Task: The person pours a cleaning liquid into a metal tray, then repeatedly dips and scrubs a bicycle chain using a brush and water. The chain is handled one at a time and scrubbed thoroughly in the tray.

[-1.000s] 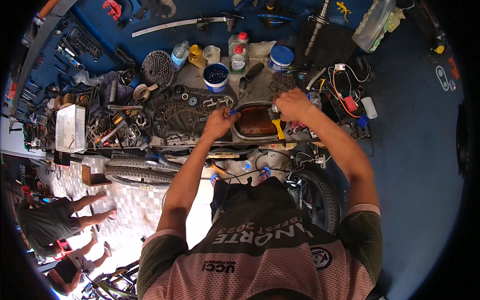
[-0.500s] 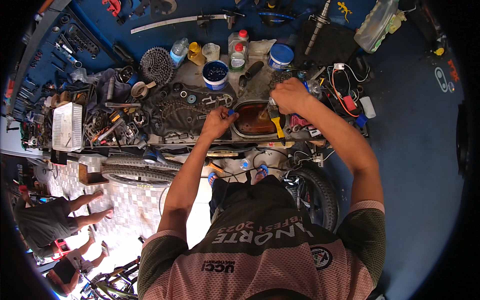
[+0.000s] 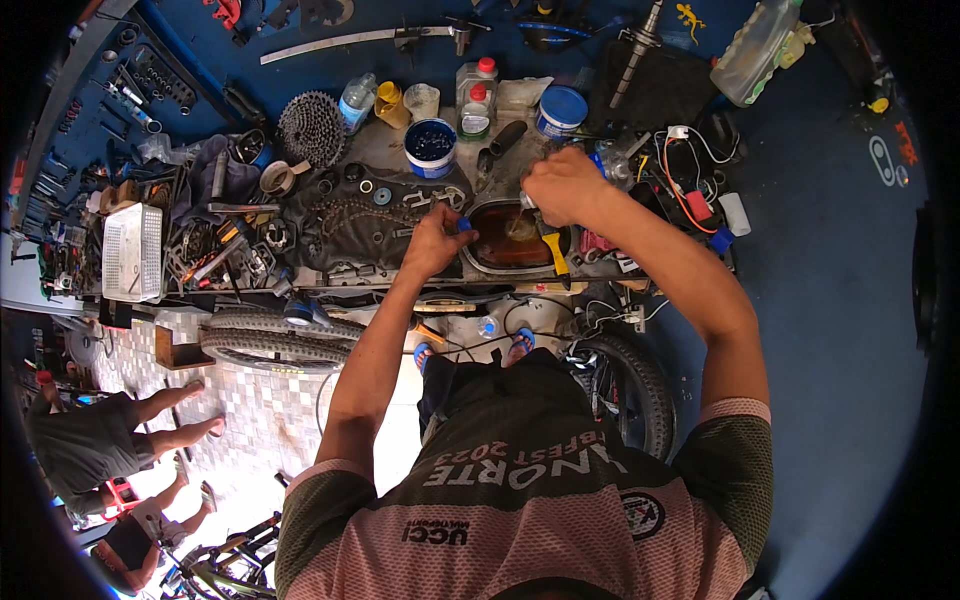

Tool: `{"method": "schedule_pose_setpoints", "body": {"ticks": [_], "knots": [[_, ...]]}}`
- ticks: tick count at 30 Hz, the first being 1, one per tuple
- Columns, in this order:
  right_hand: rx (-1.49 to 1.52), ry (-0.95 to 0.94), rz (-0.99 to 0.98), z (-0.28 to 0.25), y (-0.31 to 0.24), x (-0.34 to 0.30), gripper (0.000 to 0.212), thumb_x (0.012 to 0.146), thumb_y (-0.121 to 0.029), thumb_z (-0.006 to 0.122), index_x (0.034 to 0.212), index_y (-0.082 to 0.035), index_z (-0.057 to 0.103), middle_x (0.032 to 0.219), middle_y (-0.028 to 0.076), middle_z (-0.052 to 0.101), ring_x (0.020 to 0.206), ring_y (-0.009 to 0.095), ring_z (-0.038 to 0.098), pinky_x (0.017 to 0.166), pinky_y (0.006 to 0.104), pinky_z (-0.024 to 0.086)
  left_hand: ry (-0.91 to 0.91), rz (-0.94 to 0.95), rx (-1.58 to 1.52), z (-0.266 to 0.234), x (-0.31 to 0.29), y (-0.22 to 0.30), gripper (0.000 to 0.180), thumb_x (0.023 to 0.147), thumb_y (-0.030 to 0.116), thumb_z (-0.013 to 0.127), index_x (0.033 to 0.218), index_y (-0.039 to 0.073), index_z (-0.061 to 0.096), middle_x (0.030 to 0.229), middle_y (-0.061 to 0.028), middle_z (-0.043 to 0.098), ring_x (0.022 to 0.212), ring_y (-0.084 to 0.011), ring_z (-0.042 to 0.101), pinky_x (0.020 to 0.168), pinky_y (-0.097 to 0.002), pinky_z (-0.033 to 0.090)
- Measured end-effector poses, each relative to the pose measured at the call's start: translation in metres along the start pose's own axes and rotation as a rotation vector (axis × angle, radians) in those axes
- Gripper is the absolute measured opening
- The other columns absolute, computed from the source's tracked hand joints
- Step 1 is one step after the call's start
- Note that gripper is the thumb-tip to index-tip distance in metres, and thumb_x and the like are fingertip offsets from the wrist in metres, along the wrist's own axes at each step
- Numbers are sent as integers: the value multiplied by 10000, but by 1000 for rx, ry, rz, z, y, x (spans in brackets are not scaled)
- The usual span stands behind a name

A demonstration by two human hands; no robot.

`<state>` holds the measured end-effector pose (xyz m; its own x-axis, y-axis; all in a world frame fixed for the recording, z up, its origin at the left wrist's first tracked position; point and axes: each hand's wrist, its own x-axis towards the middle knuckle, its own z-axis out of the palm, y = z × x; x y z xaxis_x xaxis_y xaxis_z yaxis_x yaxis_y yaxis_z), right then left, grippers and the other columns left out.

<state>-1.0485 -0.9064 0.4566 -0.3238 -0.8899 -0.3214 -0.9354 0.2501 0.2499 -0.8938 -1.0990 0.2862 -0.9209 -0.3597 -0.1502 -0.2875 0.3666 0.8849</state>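
Note:
My right hand (image 3: 568,190) grips a clear plastic bottle (image 3: 618,170) with a blue band, tipped on its side. Its mouth points down over an oval metal tray (image 3: 480,262), and a thin stream appears to fall from it. Reddish-brown liquid (image 3: 500,245) lies in the tray, with a paler patch under the bottle. Between the fingers of my left hand (image 3: 436,243) is a blue bottle cap (image 3: 464,224), held beside the tray's left rim. A yellow-handled brush (image 3: 556,255) leans on the tray's right side. My right fingers hide much of the bottle.
Behind the tray stand a blue-and-white tub (image 3: 431,150), red-capped bottles (image 3: 475,110) and a lidded blue tub (image 3: 561,110). A chain (image 3: 350,212) and small parts lie on a dark cloth to the left. Cables (image 3: 690,170) crowd the right. Two people sit at lower left.
My right hand and the tipped bottle have moved left, further over the tray. The pale patch in the liquid is wider. My left hand stays nearly still with the cap.

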Motion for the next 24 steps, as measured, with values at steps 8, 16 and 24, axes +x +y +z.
{"method": "schedule_pose_setpoints", "body": {"ticks": [8,16,24], "knots": [[294,41,39,22,12,-9,400,765,-259,798,1091,-34,741,1139,174,747,1090,372,723,912,472,575,9,105,-99,3,7,17,428,811,231,927,1036,34,620,838,-74,676,742,-181,625,701,-371,519],[926,374,90,68,9,-19,567,789,-365,851,1191,-4,682,1155,242,725,1144,446,681,949,495,552,-180,226,-79,-1,22,97,320,977,318,805,1005,21,689,744,-50,669,668,-141,610,607,-355,485],[939,355,206,73,5,-22,762,774,-359,837,1396,-16,562,1137,287,726,1118,462,688,947,519,550,-203,463,279,-8,33,137,330,1017,317,748,932,9,666,719,-132,626,665,-222,626,633,-426,475]]}}
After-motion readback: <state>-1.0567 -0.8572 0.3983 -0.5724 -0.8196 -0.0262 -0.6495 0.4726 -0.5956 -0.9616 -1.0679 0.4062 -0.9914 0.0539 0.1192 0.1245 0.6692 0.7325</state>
